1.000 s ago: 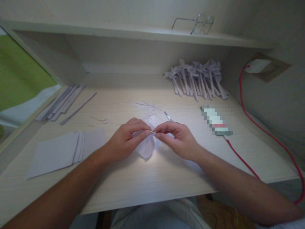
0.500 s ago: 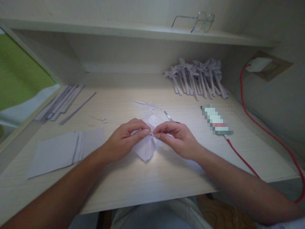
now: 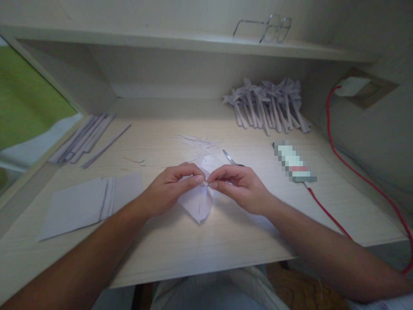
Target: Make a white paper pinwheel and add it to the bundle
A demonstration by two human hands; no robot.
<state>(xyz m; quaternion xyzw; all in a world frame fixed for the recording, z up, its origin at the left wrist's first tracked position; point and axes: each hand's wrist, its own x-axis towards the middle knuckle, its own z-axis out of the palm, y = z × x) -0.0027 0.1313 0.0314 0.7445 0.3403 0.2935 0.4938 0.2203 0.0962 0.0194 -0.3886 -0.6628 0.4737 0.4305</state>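
Note:
My left hand point(image 3: 176, 185) and my right hand point(image 3: 238, 186) meet over the desk, thumbs and forefingers pinched almost tip to tip. Between them is a white piece of paper point(image 3: 198, 204), its creased, pointed end spreading below the fingertips. A small pale bit shows right at the pinch, too small to name. Both hands hide the upper part of the paper. Thin paper strips point(image 3: 203, 144) lie scattered just beyond. Scissors point(image 3: 229, 157) rest behind my right hand, their handles mostly covered.
Paper pinwheels point(image 3: 267, 101) are heaped at the back right. Rolled paper sticks point(image 3: 85, 135) and paper sheets point(image 3: 77, 206) lie on the left. A phone point(image 3: 294, 161) with a red cable point(image 3: 325, 211) sits right. Glasses point(image 3: 274, 30) rest on the shelf point(image 3: 161, 41).
The paper's lower point has shifted slightly down and toward me. My fingertips have turned a little at the pinch; both hands otherwise stay in place.

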